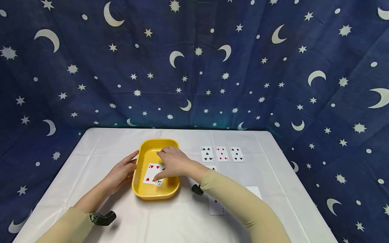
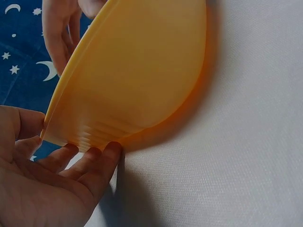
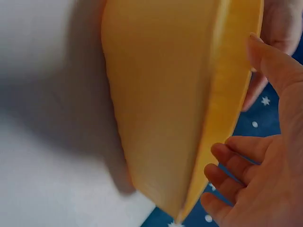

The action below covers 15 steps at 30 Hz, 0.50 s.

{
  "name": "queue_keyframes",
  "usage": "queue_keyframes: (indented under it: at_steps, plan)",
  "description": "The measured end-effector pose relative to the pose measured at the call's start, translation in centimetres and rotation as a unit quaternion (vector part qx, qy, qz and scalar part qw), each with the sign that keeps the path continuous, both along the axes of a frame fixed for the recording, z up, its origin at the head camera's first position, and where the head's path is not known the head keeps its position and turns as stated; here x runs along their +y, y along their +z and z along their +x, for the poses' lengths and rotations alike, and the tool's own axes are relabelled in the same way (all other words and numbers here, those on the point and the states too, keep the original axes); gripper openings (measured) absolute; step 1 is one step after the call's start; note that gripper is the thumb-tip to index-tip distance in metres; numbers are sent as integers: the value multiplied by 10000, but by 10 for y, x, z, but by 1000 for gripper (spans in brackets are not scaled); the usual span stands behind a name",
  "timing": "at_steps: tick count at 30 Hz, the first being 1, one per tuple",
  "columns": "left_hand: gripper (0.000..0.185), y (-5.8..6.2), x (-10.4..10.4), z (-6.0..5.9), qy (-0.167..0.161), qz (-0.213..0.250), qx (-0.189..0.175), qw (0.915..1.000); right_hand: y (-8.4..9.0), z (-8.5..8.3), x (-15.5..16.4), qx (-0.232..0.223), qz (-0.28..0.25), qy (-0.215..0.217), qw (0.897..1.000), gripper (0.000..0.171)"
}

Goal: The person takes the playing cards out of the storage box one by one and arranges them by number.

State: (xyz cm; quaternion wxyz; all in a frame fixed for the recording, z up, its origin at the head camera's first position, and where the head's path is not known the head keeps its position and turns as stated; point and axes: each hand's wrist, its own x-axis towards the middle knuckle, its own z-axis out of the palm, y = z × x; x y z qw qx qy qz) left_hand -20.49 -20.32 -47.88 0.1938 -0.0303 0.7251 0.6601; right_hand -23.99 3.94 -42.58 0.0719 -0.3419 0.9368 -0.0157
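Note:
A yellow tray point(image 1: 154, 195) stands on the white table point(image 1: 170, 222). Inside it lies a hearts card point(image 1: 151, 171) on top of a second card with black pips point(image 1: 159, 182). My left hand point(image 1: 123, 170) rests against the tray's left outer wall, its straight fingers point(image 2: 90, 158) touching the tray point(image 2: 142, 71) near its base. My right hand point(image 1: 171, 162) reaches over the tray from the right, with fingertips down on the cards. From the right wrist, its fingers point(image 3: 232, 151) hang relaxed above the tray's rim point(image 3: 222, 109) and no card shows between them.
Three cards lie face up in a row at the back right: clubs point(image 1: 207, 154), diamonds point(image 1: 222, 154), spades point(image 1: 236, 154). More cards point(image 1: 216, 206) lie partly under my right forearm. A blue moon-and-star cloth point(image 1: 194, 67) hangs behind and around the table.

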Motion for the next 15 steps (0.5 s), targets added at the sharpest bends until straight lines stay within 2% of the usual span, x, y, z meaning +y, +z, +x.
queue_keyframes:
  at_steps: [7,11,15]
  plan:
    - [70,0,0,-1,5,41,3,10000,-21,0,-18,-130,550,-182,9982,89]
    - [70,1,1,-1,22,18,-28,10000,-32,-2,-23,-268,725,-387,9963,89]
    - [70,1,1,0,44,-11,-40,10000,-35,-2,-24,-195,848,-409,9954,90]
